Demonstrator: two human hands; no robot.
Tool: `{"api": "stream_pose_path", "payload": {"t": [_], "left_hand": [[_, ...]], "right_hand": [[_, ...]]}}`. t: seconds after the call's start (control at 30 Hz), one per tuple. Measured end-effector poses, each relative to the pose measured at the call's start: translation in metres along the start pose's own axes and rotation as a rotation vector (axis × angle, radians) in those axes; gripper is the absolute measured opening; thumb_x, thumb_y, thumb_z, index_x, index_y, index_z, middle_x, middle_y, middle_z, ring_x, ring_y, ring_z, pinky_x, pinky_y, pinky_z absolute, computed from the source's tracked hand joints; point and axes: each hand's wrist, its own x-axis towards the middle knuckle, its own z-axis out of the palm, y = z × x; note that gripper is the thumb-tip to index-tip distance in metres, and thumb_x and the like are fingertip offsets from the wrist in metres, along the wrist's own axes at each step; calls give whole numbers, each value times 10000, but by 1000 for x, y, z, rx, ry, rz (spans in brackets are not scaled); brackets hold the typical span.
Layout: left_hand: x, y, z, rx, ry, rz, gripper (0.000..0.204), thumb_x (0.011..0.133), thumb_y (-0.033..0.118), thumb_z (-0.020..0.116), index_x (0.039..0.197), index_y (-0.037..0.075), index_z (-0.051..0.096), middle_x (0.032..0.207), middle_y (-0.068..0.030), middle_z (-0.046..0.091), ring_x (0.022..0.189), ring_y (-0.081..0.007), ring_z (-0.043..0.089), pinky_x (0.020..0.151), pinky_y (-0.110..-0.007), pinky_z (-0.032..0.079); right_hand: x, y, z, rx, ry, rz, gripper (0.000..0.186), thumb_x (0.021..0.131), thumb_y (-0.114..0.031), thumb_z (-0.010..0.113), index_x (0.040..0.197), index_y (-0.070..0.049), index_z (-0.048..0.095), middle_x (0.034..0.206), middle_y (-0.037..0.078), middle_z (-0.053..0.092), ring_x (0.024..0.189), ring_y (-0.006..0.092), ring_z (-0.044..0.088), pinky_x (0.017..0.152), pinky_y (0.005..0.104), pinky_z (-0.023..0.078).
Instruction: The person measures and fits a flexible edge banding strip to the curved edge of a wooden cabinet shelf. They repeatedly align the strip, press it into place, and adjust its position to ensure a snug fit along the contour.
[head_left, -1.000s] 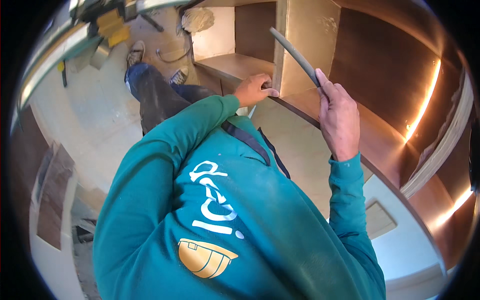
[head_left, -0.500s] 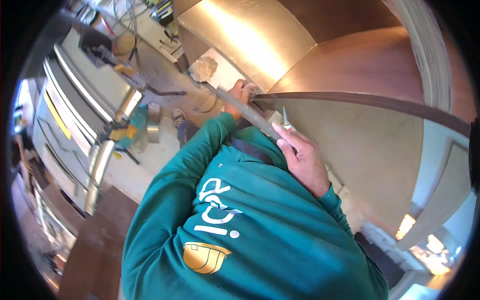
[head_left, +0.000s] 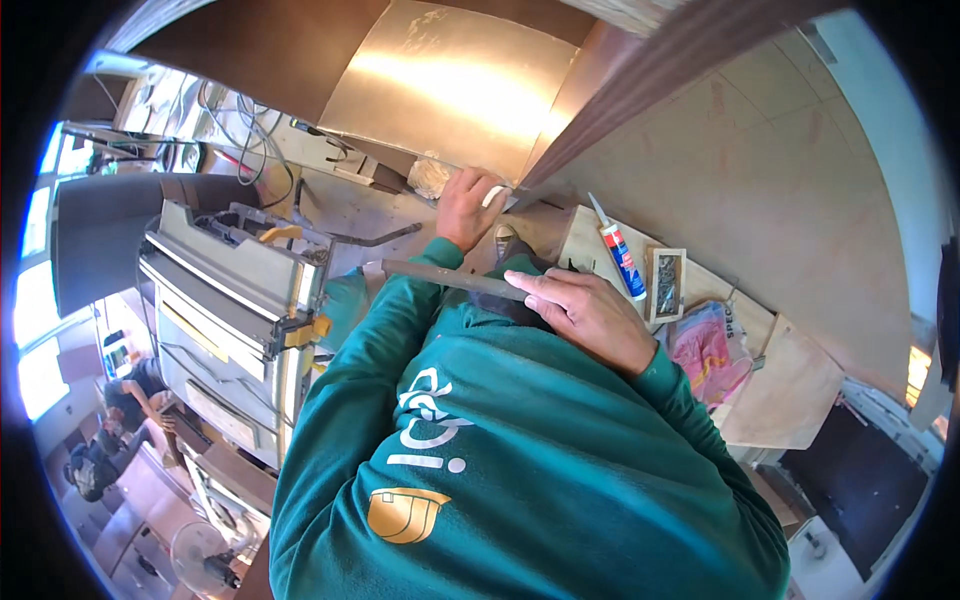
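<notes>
My right hand (head_left: 592, 318) is closed around one end of a long, flat grey bar (head_left: 445, 275), which looks like a file. The bar points left across my chest, its far end over my left sleeve. Farther forward, my left hand (head_left: 465, 207) has its fingers curled at the lower corner of a shiny bronze-coloured panel (head_left: 440, 85). A small white patch shows between those fingers; whether it is held I cannot tell. A crumpled pale lump (head_left: 429, 177) lies just left of that hand.
To the right, a wooden board (head_left: 790, 390) bears a sealant cartridge (head_left: 622, 262), a small box of screws (head_left: 667, 285) and a pink plastic bag (head_left: 712, 350). A grey table machine (head_left: 215, 320) stands left. Cables (head_left: 250, 140) lie beyond it. Another person (head_left: 95, 465) is far left.
My view has turned, bringing the cartridge, box and bag into sight. The bar's far end now lies apart from my left hand, over my sleeve. My left hand remains by the panel corner.
</notes>
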Motion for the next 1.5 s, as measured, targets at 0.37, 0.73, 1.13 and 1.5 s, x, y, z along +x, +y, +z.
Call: {"api": "stream_pose_path", "payload": {"t": [0.37,0.73,1.13,1.5], "left_hand": [[22,-16,-13,120,-339,280,211,813,104,737,1022,112,708,989,-66,651,894,-294,635,750,-413,545],[22,-18,-18,-12,-355,216,187,873,119,729,1052,75,699,1046,-151,652,946,-383,647,798,-469,547],[41,-31,-16,81,-477,432,172,890,147,643,1059,127,670,955,-86,596,918,-309,656,749,-430,566],[38,-37,-11,151,-457,505,130,919,234,647,1012,145,630,959,-66,598,889,-280,669,688,-429,584]], "right_hand": [[-3,12,17,84,152,-35,395,968,-124,651,1363,-136,658,914,140,660,780,345,653,699,430,530],[-11,8,23,81,183,20,378,1000,-170,614,1376,-153,649,950,159,656,843,354,656,738,446,524],[5,-19,19,-3,268,-47,371,1016,-209,592,1376,-143,652,997,196,696,907,381,683,814,448,534],[20,-36,25,68,234,14,369,1008,-189,602,1356,-81,656,1283,189,689,1159,375,661,1015,421,517]]}}
